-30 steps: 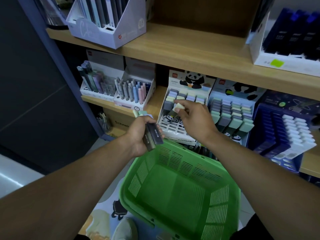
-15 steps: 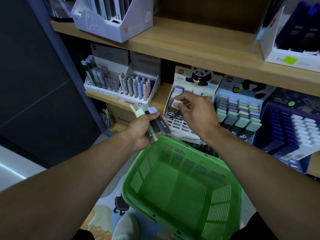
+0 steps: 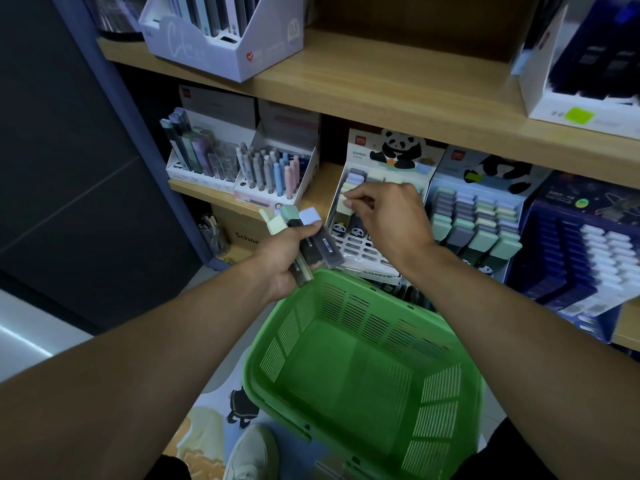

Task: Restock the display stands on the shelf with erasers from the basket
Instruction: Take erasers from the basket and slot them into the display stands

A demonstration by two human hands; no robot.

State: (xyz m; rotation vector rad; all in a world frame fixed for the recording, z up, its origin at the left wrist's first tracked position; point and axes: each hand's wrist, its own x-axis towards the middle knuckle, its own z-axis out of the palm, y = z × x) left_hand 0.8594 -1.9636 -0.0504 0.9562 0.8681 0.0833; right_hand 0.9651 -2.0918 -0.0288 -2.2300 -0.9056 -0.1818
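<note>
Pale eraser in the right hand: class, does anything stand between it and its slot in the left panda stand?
Nothing visible does. The right hand pinches the pale eraser right at the left panda stand, already over its upper rows.

Your right hand (image 3: pixel 388 220) hides much of the panda stand (image 3: pixel 367 209), your left hand (image 3: pixel 287 261) covers the lower ends of the erasers (image 3: pixel 304 233), and the basket (image 3: pixel 363 382) is cut off at the bottom edge.

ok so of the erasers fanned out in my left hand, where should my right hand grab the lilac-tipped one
Pinch the lilac-tipped eraser by its pale exposed end, coming from above on the shelf side. That tip sticks clear past the left hand, while thumb and neighbouring erasers cover its dark sleeve lower down, so the right hand can likely draw it out lengthwise.
</note>
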